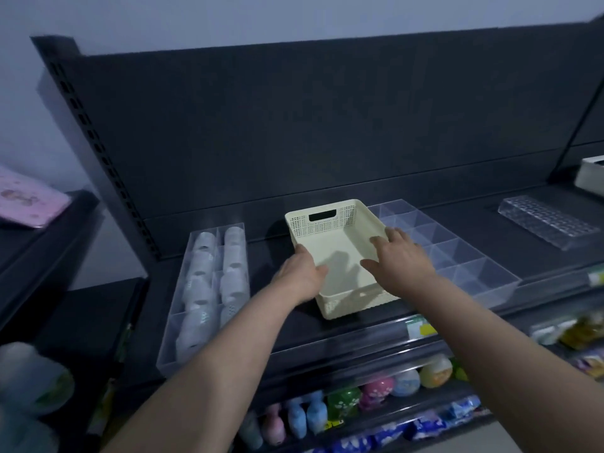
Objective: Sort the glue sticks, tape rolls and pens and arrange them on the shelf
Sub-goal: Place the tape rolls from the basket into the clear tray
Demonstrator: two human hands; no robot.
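Observation:
A cream perforated basket (330, 220) with nothing visible inside stands on the dark shelf (457, 217) in the middle of the view. My left hand (300, 273) grips its left rim, thumb over the edge. My right hand (398, 259) hovers over the basket's right rim with fingers spread and fairly straight. A clear tray (178, 325) left of the basket holds several white tape rolls (199, 266) in two rows. To the right lies a clear divided organizer (474, 273) with bare compartments. No glue sticks or pens are visible.
A clear studded holder (549, 220) lies at the right back of the shelf, and a white box (591, 174) beyond it. The lower shelves carry colourful bottles (376, 390) and packets. A pink booklet (29, 201) rests on the left unit. A blurred white bottle (32, 377) stands at the lower left.

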